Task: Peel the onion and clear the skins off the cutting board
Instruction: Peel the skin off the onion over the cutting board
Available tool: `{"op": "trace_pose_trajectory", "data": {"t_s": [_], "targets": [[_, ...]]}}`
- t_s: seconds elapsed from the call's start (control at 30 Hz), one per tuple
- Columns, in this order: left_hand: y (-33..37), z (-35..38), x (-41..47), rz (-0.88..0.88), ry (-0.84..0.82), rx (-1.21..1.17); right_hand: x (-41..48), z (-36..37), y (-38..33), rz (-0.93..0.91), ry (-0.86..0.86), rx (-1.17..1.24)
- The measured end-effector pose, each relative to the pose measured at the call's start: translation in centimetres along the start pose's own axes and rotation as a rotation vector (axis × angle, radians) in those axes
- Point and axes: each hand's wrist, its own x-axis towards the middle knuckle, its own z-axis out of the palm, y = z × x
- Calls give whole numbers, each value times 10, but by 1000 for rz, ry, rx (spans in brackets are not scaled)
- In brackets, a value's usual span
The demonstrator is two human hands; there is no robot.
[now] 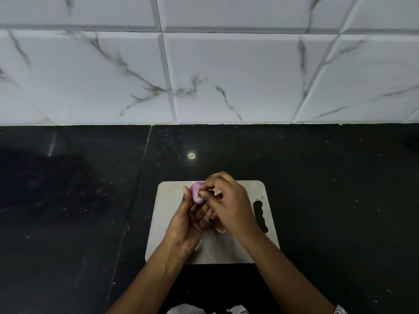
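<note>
Together left hand (188, 223), right hand (229, 200) — pinching onion (196, 196).

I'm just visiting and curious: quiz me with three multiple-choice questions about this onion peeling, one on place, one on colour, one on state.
1. Where is the cutting board?
A. on the dark counter
B. in a sink
C. on a stove

2. What colour is the onion?
A. green
B. purple
C. orange

3. How is the onion held?
A. lying loose on the board
B. held up in the left hand
C. dropped on the floor

Answers: 1 A, black counter surrounds the board; 2 B, its flesh looks purple; 3 B, left fingers grip it while the right hand picks at it.
</note>
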Motion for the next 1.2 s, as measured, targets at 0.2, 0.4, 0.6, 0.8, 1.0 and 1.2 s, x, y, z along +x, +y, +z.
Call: {"op": "trace_pose_trajectory", "data": {"t_s": [0.2, 0.4, 0.6, 0.8, 1.0, 1.2], "targets": [[1, 3, 1, -10, 23, 15, 6, -8, 1, 8, -73, -2], [3, 4, 0, 10, 28, 76, 6, -8, -5, -65, -55, -188], [4, 4, -1, 22, 38, 116, 8, -9, -4, -118, -96, -262], [6, 12, -4, 4, 17, 55, 4, -17, 5, -41, -126, -30], [6, 19, -5, 2, 18, 52, 9, -22, -4, -94, -106, -94], [9, 16, -4, -9, 29, 92, 12, -24, -8, -182, -125, -208]]}}
